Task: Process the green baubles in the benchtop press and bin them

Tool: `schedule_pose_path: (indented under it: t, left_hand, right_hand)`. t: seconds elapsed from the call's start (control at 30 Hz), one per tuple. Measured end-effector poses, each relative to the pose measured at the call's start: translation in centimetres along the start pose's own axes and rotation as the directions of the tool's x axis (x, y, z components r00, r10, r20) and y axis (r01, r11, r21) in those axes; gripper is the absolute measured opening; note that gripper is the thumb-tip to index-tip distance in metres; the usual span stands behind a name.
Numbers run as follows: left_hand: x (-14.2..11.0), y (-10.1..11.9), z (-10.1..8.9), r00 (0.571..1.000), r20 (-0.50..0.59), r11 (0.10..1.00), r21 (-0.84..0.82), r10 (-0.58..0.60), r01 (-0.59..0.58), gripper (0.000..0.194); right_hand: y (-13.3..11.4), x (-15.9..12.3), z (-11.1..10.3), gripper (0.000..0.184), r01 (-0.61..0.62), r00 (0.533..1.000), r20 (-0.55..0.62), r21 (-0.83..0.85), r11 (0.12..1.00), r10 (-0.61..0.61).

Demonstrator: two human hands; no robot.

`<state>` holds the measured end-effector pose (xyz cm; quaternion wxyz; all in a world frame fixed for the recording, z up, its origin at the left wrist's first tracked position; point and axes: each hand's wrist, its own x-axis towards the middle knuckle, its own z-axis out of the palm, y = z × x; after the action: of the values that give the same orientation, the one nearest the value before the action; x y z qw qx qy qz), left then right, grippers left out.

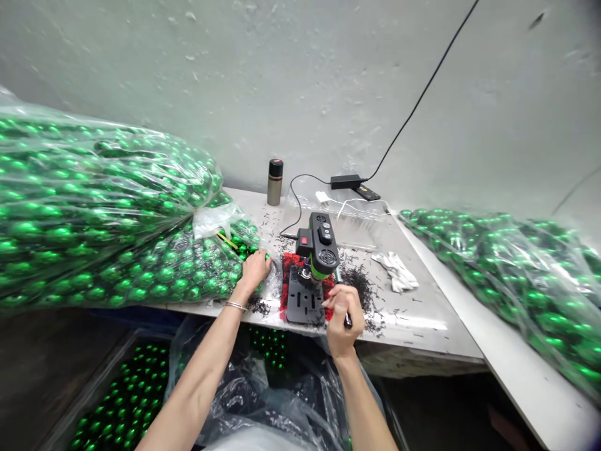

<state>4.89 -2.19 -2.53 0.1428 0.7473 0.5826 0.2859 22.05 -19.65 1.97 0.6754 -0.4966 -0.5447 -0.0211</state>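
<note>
My left hand (pixel 256 268) is at the mouth of a clear plastic bag (pixel 220 220) full of shiny green balls. Its fingers are curled, and a bit of a green ball (pixel 268 255) shows at the fingertips. My right hand (pixel 346 313) is closed around a black handle (pixel 348 321) at the right side of a small black and green machine (pixel 323 244). Under the machine's head lies a slotted black base plate (pixel 304 307), resting on a red mat (pixel 285 294). The right fingers partly hide the handle.
Black scraps (pixel 359 285) litter the white table (pixel 422 313). White gloves (pixel 397 271), a flask (pixel 275 183) and a black power adapter (pixel 346 181) with cables lie around. Another bag of green balls (pixel 507 275) flanks the right; a crate of balls (pixel 126 394) stands below.
</note>
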Motion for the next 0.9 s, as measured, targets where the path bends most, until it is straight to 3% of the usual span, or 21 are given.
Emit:
schedule_pose_path:
  t: [0.1,0.17,0.23,0.3,0.47,0.53,0.63,0.8,0.9]
  left_hand:
    - [0.0,0.1,-0.6,0.998,0.045,0.997,-0.055,-0.045,0.047,0.010]
    - [-0.3,0.1,-1.4,0.982,0.148,0.938,-0.308,-0.119,0.161,0.019]
    - [-1.0,0.2,-2.2,0.944,0.291,0.758,-0.578,-0.157,0.304,0.027]
    - [-2.1,0.6,-2.7,0.914,0.378,0.590,-0.708,-0.146,0.387,0.030]
    - [-5.8,2.3,-1.6,0.866,0.487,0.296,-0.815,-0.115,0.498,0.039]
    - [-6.9,3.1,-0.4,0.863,0.491,0.265,-0.822,-0.119,0.504,0.042]
    - [-8.0,4.3,1.6,0.884,0.447,0.347,-0.815,-0.135,0.464,0.046]
    - [-8.8,5.3,3.6,0.956,0.278,0.706,-0.659,-0.091,0.259,0.042]
    - [-9.1,5.5,4.0,0.991,0.137,0.858,-0.510,0.005,0.066,0.037]
  right_hand:
    - [0.0,0.0,0.0,0.026,0.011,1.000,0.000,-0.012,1.000,-0.011]
    - [-0.1,0.1,0.1,0.027,0.030,1.000,0.003,-0.016,0.999,-0.030]
    - [-0.3,0.2,0.0,0.027,0.045,0.999,0.007,-0.013,0.999,-0.045]
    - [-0.4,0.3,0.0,0.027,0.051,0.999,0.006,-0.009,0.999,-0.051]
    - [-1.0,1.0,-0.2,0.027,0.031,0.999,0.019,-0.007,0.999,-0.031]
    - [-1.5,1.7,-0.3,0.028,0.037,0.999,0.025,-0.033,0.999,-0.036]
    - [-2.3,2.8,-0.5,0.030,0.055,0.998,0.039,-0.070,0.996,-0.052]
    - [-2.5,3.4,-0.6,0.030,0.098,0.994,0.053,-0.077,0.992,-0.095]
    - [-2.3,3.0,-0.7,0.029,0.103,0.993,0.062,-0.089,0.991,-0.097]
